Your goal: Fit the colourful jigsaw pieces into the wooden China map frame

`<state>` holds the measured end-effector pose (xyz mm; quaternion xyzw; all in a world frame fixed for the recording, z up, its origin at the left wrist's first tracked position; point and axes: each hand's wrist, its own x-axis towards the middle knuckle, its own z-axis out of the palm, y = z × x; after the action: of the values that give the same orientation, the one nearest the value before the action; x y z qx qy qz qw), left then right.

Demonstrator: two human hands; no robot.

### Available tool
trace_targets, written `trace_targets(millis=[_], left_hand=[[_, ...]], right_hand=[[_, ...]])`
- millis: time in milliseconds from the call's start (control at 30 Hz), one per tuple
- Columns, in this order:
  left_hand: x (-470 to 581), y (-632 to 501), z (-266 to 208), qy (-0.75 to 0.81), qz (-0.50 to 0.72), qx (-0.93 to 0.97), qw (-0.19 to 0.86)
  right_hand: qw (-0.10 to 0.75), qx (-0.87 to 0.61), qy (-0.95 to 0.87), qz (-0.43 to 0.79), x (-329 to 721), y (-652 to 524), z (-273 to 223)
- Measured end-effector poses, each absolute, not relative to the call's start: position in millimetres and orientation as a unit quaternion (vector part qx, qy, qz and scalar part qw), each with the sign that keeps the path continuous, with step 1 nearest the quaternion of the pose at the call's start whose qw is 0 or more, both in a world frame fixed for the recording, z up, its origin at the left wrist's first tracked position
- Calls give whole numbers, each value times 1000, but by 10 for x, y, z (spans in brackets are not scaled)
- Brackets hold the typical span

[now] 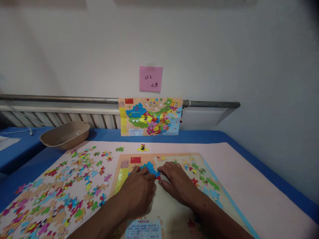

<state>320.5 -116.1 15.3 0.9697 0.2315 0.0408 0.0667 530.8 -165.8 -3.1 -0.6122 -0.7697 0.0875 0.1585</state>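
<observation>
A partly assembled map jigsaw puzzle [136, 160] lies in its tray [171, 202], with a red flag at its upper left and a blue region below. My left hand [139, 187] rests over that blue region, its fingers curled and pressed together; what is under them is hidden. Facing it from the right, my right hand [178, 182] has thumb and forefinger around a small red puzzle piece [158, 177] at the blue region's edge. Loose pieces [194, 169] lie in the tray's upper right. A printed text block [143, 229] sits at the near edge.
Many loose pieces [67, 189] are spread on the pink sheet [249, 186] to the left. A brown basin [66, 134] stands at the back left. Propped against the wall pipe [214, 104] is a reference map picture [151, 116], below a pink note [151, 79].
</observation>
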Motion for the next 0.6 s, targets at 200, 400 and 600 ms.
trace_targets(millis=[200,400,600], left_hand=[[3208,-1154,140,226,51,970,67],[3212,-1150,155,231,51,969,70],[3224,-1159,182,231,38,970,66]], right_hand=[[137,-587,-793,90,5364,-1743,19],[105,-569,-814,58,5370,-1766,18],[100,-560,-822,41,5361,-1772,-17]])
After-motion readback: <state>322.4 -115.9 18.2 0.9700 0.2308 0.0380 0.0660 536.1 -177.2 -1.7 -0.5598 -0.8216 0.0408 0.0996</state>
